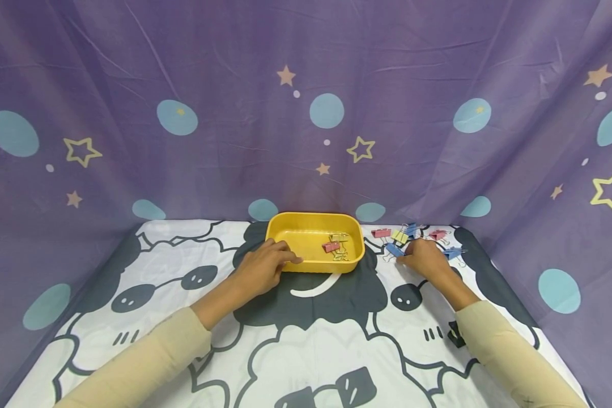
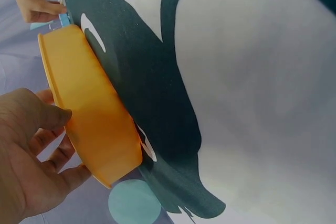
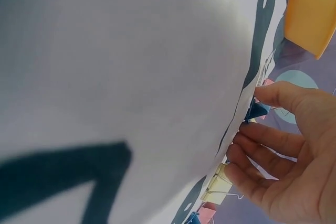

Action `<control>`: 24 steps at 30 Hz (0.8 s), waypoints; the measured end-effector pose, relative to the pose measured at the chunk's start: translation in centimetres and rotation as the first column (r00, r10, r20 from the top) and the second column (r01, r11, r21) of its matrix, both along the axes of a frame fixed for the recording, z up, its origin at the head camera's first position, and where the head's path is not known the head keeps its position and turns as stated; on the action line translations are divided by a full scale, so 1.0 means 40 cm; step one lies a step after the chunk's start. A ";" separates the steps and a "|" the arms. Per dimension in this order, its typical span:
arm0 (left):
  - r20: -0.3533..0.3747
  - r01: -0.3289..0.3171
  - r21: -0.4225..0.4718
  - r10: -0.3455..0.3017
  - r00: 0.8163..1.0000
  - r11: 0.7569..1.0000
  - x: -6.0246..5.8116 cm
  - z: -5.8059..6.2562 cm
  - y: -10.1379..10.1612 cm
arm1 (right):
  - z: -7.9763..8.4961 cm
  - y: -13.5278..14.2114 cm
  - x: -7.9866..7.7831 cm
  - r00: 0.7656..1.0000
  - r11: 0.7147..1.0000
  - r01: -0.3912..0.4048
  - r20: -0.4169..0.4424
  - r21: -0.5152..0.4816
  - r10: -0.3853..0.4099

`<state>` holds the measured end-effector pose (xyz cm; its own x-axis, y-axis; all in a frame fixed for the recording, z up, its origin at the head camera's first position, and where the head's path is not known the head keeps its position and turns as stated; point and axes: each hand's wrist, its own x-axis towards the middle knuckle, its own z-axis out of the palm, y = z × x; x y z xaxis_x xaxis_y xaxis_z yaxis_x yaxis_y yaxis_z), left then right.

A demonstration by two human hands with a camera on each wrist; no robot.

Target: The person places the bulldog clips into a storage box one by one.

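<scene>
My left hand [image 1: 265,263] holds the yellow tray [image 1: 290,267] at its near left corner. In the left wrist view the thumb [image 2: 62,117] lies on the tray's outer wall, with the fingers curled at the rim. Inside the tray lie a red binder clip [image 1: 331,247] and yellow ones [image 1: 339,238]. To the right of the tray, my right hand [image 1: 428,258] is low over a loose group of binder clips. Its thumb and index finger pinch a blue binder clip [image 3: 257,110], whose body [image 1: 395,250] shows at the fingertips in the head view.
Around the right hand lie a pink clip [image 1: 381,233], a yellow clip [image 1: 400,237], another blue clip [image 1: 412,229], a red clip [image 1: 438,234] and a blue one [image 1: 454,253]. A purple curtain [image 1: 234,141] rises behind the sheep-print cloth [image 1: 316,345].
</scene>
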<state>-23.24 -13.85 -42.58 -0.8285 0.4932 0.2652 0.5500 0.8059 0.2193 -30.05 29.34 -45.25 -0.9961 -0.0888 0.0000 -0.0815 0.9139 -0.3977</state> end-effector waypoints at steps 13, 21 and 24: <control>-0.007 0.002 0.000 -0.002 1.000 1.000 0.001 0.000 -0.001 | -0.003 0.010 0.003 1.000 1.000 -0.018 -0.013 -0.021 0.018; -0.012 0.006 0.005 -0.005 1.000 1.000 0.003 0.000 -0.002 | -0.005 0.012 0.005 0.997 0.997 -0.033 -0.068 -0.071 0.029; -0.014 0.006 0.008 -0.006 1.000 1.000 0.002 0.000 -0.002 | -0.008 0.014 0.004 0.994 0.995 -0.046 -0.098 -0.085 0.038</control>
